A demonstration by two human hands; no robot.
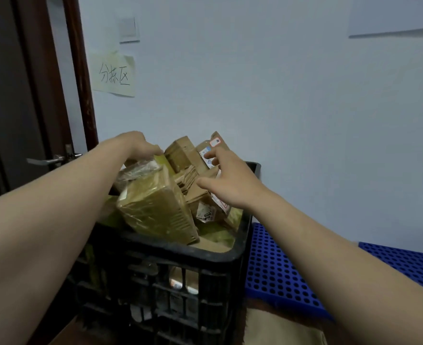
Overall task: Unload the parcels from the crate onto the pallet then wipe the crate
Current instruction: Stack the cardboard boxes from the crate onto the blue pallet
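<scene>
Fingers [211, 153] of the right hand [230, 183] are spread wide and hold nothing, one tip touching a brown parcel [224, 146]; the left hand [140, 145] bends down over the far parcels [180, 153], and it is not clear if it holds one. The black crate [180, 252] stands with the blue pallet [275, 270] just beside it on the right. Parcels are piled in the crate, higher than its rim.

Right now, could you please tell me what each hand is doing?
Left hand: fingers down among the parcels, grip cannot be told.
Right hand: open, fingers spread over a labelled cardboard parcel.
</scene>
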